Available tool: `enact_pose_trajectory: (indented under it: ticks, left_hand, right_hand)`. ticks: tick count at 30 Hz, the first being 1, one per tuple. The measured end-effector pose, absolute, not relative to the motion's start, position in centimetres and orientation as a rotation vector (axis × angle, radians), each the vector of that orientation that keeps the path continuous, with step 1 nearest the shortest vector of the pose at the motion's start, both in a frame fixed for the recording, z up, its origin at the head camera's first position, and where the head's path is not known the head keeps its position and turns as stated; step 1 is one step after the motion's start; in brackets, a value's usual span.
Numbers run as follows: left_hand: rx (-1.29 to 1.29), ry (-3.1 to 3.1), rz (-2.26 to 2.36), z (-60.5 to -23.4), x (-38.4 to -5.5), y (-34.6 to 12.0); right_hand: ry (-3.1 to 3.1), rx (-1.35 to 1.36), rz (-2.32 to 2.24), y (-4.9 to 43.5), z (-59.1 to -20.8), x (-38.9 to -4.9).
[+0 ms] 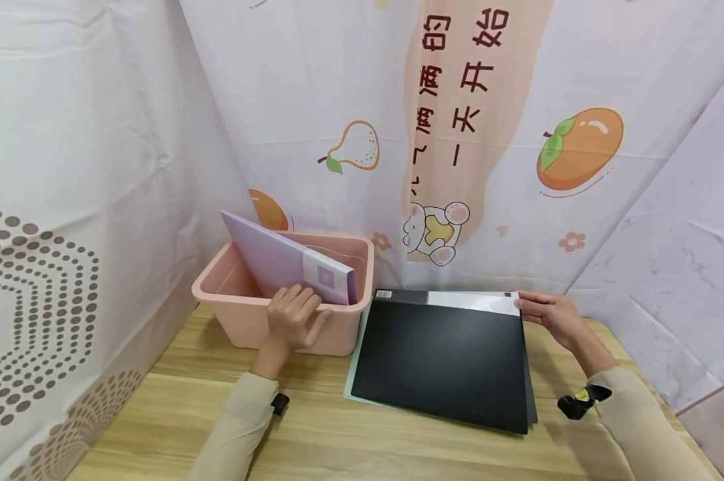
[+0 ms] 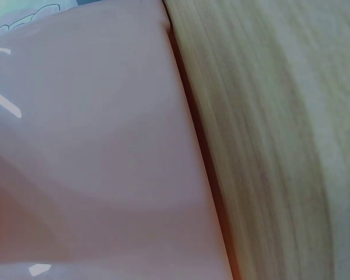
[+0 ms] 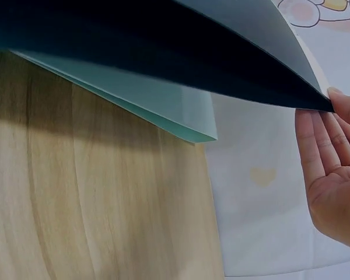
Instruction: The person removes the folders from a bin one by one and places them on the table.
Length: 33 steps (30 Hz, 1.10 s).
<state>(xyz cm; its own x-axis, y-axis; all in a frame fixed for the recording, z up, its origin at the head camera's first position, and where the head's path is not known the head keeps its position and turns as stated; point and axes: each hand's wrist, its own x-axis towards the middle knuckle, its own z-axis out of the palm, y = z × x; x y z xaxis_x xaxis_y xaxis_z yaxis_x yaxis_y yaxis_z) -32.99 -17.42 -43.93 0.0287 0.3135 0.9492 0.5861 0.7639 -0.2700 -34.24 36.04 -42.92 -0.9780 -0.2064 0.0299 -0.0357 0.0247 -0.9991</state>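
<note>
My left hand [image 1: 293, 316] grips the front rim of a pink plastic bin [image 1: 235, 314], its fingers over the edge. A purple file folder [image 1: 265, 257] stands tilted inside, its lower part hidden by the bin wall. My right hand [image 1: 551, 317] pinches the far right corner of a black file folder [image 1: 440, 361], thumb on top and fingers below in the right wrist view. That folder's right side is raised above a mint green folder [image 3: 157, 105], which lies on the table. In the left wrist view the bin's side [image 2: 99, 128] fills much of the picture.
The wood-grain table [image 1: 313, 427] carries the bin at left and the folders at right. A white printed curtain [image 1: 313, 73] hangs close behind them, with more sheeting at both sides. Dark wrist cameras [image 1: 578, 404] sit on both sleeves.
</note>
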Motion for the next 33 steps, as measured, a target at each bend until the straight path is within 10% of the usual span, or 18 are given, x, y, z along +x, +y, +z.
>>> enact_pose_trajectory:
  ticks: [33]
  left_hand:
    - [-0.746, -1.558, -0.241, -43.9, -33.1, -17.4]
  right_hand:
    - [2.3, -0.026, -1.854, 33.8, -44.5, -36.4]
